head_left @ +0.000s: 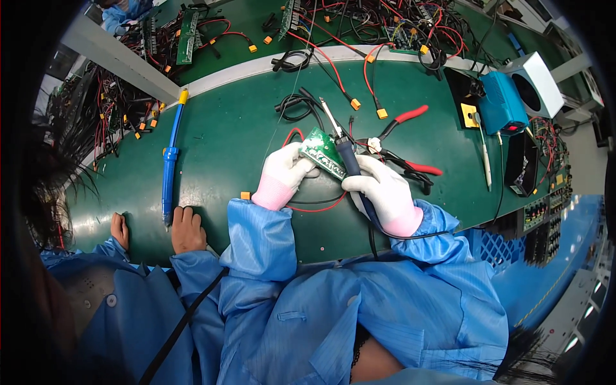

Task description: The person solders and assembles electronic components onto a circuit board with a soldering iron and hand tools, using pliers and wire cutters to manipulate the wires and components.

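My left hand (283, 172), in a white glove with a pink cuff, grips a green circuit board (323, 151) by its left end. Red and black wires run from the board, and its near edge carries a row of pale solder or parts. A soldering iron (347, 157) with a dark blue handle lies in my closed right hand (384, 192), gloved alike. Its metal tip points up and away, beyond the board and apart from it. Red-handled pliers (410, 115) lie on the green bench just right of the board, partly hidden by my right hand.
A blue desoldering pump (171, 154) lies at left, near a co-worker's bare hands (188, 230). At right stand a blue soldering station (504, 102), a yellow sponge (469, 115) and a white fan-like box (534, 85). Wired boards (189, 35) pile up beyond the bench's raised edge.
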Motion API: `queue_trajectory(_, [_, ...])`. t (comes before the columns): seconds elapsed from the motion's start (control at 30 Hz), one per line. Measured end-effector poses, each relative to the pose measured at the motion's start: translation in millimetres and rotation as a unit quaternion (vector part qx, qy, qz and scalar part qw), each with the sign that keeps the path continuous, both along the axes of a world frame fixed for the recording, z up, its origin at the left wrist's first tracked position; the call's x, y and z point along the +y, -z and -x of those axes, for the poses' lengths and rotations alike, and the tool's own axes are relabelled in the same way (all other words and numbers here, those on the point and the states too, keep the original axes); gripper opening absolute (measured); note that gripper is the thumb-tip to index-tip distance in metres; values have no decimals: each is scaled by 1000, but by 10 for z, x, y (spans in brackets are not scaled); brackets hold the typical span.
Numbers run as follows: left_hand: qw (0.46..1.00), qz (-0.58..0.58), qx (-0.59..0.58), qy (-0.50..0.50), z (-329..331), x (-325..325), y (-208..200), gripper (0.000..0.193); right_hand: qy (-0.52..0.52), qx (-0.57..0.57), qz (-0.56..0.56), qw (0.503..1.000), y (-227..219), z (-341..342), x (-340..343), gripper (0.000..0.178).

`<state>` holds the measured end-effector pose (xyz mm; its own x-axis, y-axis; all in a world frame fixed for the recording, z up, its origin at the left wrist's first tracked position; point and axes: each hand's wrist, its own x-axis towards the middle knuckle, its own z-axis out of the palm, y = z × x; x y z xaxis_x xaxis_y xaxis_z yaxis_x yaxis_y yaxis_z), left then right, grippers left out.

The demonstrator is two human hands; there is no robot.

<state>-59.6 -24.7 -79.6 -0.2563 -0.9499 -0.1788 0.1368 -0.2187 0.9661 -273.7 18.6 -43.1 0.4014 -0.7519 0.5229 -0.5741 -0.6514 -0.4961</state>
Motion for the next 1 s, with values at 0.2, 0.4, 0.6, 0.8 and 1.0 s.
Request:
queue_trajectory(0.2, [999,-15,41,-7,76,-97,6,21,-27,-129,-12,991,38,110,-123,37])
queue_trajectory(0.4, [996,-34,34,-76,225,-150,19,25,-32,-167,-49,984,160,264,-222,41])
queue_trajectory(0.6, [994,-7,29,-101,297,-130,-34,23,-48,-169,-105,979,128,309,-276,45])
queue_trajectory(0.8, [989,88,-54,-102,326,-130,52,13,-51,-172,-109,978,121,322,-293,43])
queue_trajectory(1.0, [935,254,-243,-47,255,-255,151,12,-61,-182,-128,973,118,351,-289,44])
